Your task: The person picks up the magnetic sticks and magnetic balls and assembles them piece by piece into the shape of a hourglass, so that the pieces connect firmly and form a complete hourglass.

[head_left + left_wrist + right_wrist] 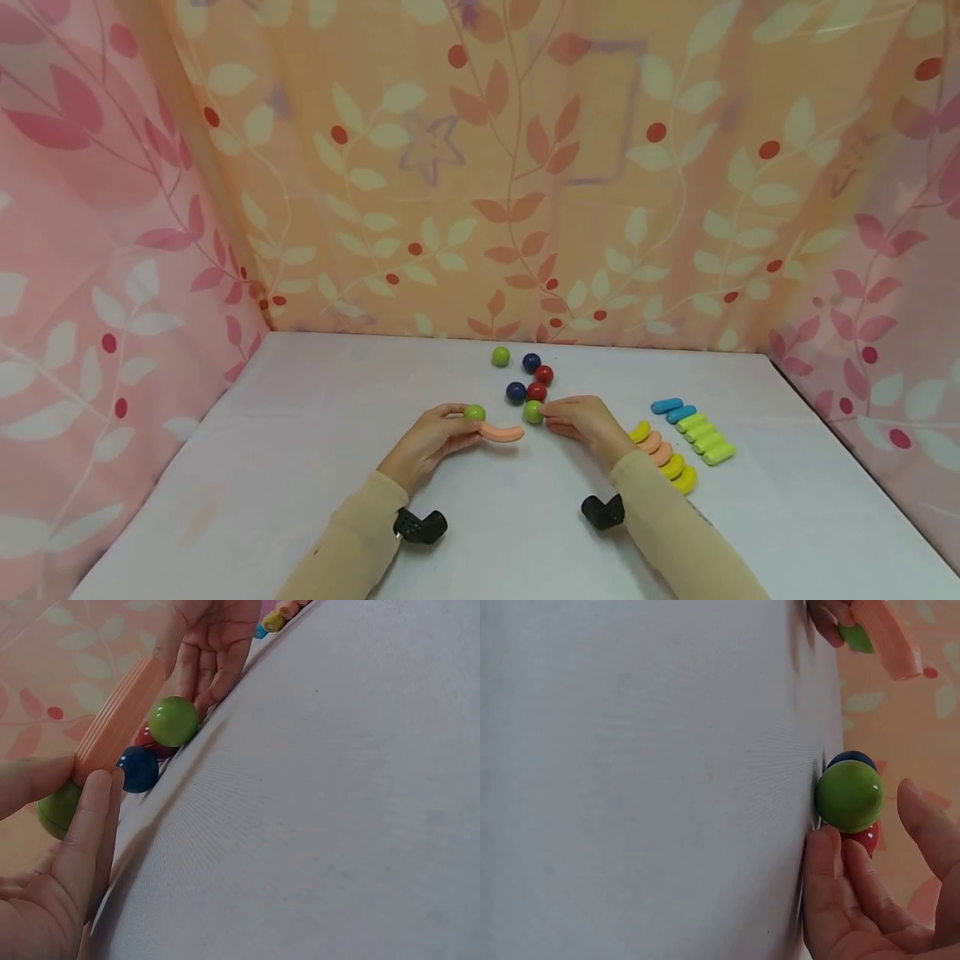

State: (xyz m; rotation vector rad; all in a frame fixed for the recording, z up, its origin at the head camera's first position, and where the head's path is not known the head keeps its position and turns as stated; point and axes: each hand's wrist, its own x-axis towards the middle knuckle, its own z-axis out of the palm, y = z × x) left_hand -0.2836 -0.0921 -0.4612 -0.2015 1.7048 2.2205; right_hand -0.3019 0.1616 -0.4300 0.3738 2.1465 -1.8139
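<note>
My left hand (429,440) pinches a peach-coloured, ridged, curved stick (504,433) between thumb and fingers. A green ball (474,412) sits at that hand's fingertips, against the held end of the stick; whether the two are joined I cannot tell. In the left wrist view the stick (118,720) points away from the fingers. My right hand (588,423) is beside another green ball (533,412) on the table. Seen from the right wrist, its fingertips lie close by this ball (850,796), and the thumb stands apart from it.
Behind the hands are two blue balls (516,392), two red balls (536,392) and a further green ball (501,357). At the right lie blue sticks (667,406), several yellow-green sticks (706,438), and yellow and peach curved pieces (684,481). Floral curtains (480,167) surround the white table (247,467).
</note>
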